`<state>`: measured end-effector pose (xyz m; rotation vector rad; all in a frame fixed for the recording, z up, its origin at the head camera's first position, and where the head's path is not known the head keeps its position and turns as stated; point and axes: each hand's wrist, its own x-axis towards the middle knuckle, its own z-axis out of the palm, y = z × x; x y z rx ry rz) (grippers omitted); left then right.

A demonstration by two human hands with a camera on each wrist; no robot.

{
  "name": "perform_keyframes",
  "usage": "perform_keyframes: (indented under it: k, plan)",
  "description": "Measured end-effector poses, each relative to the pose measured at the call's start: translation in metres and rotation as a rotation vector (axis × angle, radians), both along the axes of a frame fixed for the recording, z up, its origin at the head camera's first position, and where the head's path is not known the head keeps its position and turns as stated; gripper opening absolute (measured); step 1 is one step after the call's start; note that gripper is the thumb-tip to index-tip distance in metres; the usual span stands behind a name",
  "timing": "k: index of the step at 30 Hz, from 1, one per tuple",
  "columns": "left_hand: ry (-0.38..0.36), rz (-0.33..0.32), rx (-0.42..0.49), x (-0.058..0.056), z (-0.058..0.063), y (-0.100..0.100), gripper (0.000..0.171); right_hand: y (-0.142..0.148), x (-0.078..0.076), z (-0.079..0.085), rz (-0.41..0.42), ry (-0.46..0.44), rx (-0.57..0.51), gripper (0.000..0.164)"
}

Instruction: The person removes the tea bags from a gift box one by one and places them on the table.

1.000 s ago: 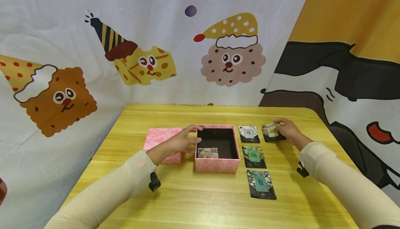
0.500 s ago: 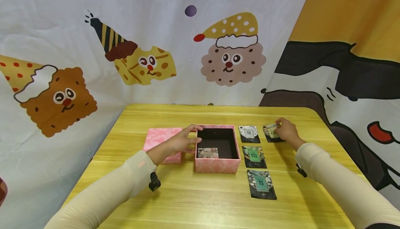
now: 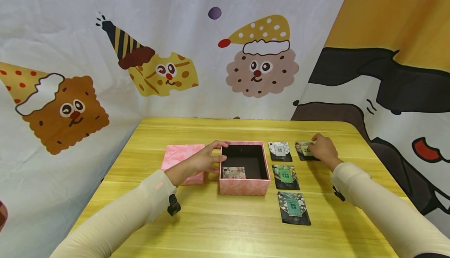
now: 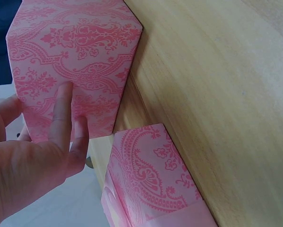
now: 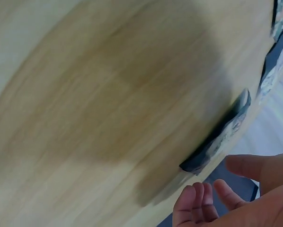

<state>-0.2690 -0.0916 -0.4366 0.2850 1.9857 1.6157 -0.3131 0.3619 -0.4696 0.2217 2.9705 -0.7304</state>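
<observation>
My left hand reaches to the left side of an uncovered pink patterned box, with black inside. In the left wrist view its fingertips rest on the box's outer wall, the fingers loosely spread. A floral-printed packet shows within the box. Over at the back right, my right hand is beside a black sachet with a yellow-green label. From the right wrist, that sachet lies on the table, apart from the relaxed fingers and thumb.
Right of the box stand out three more flat sachets: one white-labelled, two green-labelled, the middle and front one. A pink patterned lid with ribbon lies left of the box, partly behind the left arm. The wooden table meets a printed curtain.
My right hand and forearm have shifted slightly left, and the fingers have come away from the sachet at the back right. Left hand and box stay put.
</observation>
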Motion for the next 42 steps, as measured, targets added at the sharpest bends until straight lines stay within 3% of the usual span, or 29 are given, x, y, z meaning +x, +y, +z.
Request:
perform_keyframes:
  k: [18, 25, 34, 42]
  plan:
    - [-0.006, 0.004, -0.001, -0.001, -0.002, 0.000, 0.049, -0.015, 0.000, 0.005, 0.049, 0.032, -0.167, 0.041]
    - [-0.010, 0.004, 0.001, -0.001, -0.001, 0.000, 0.049, -0.030, 0.006, 0.015, 0.079, 0.037, -0.227, 0.040]
    - [-0.009, 0.012, 0.004, -0.001, -0.002, 0.000, 0.048, -0.054, 0.010, 0.024, 0.110, -0.002, -0.417, 0.042]
    - [-0.008, 0.010, 0.003, -0.001, -0.002, 0.000, 0.049, -0.075, 0.020, 0.038, 0.186, -0.011, -0.480, 0.042]
